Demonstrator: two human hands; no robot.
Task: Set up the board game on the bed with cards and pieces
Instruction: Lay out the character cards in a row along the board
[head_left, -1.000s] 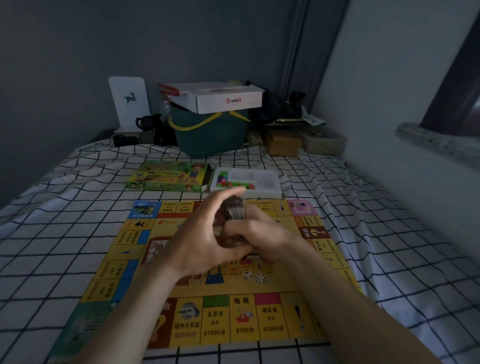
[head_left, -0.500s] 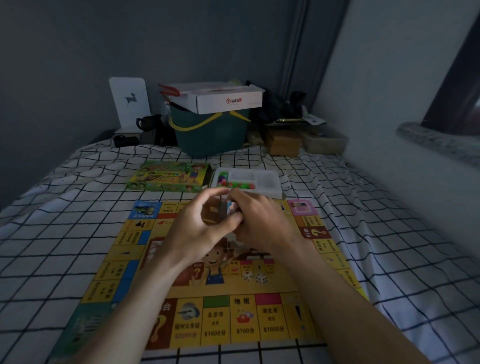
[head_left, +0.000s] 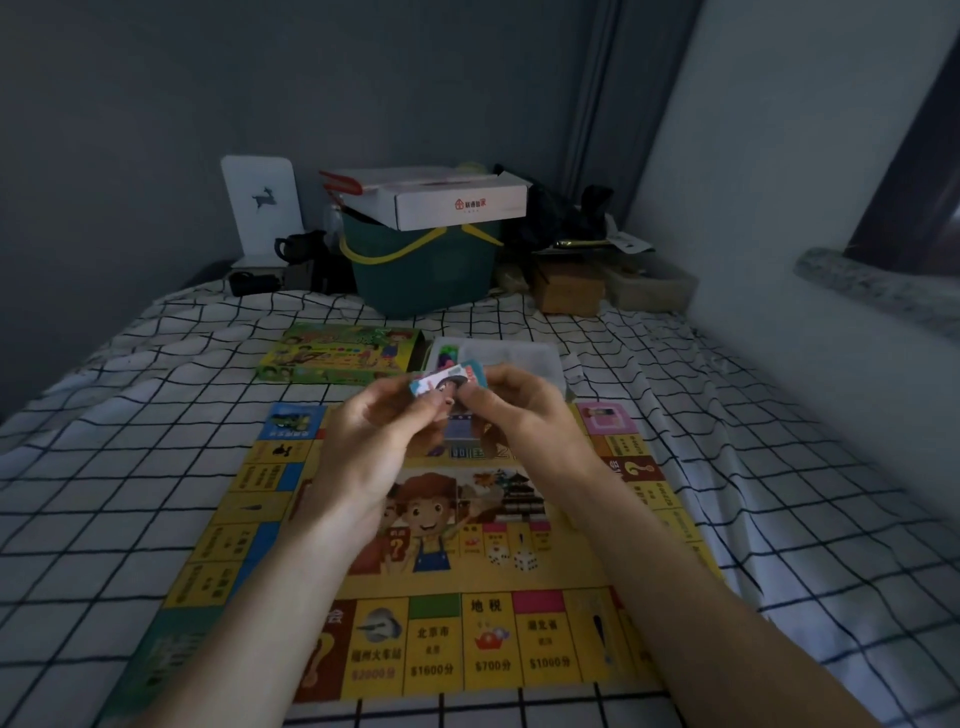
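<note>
The game board lies flat on the bed. Both hands, left hand and right hand, pinch a small stack of cards. Cards and pieces are not yet laid out.

One game board, two dice, one game box, one tray, two hands.

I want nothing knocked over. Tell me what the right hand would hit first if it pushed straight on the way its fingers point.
The right hand points left and slightly away, into the cards it pinches. Straight on, it would meet the left hand first, whose fingertips hold the same cards. Depth is unclear.
</note>
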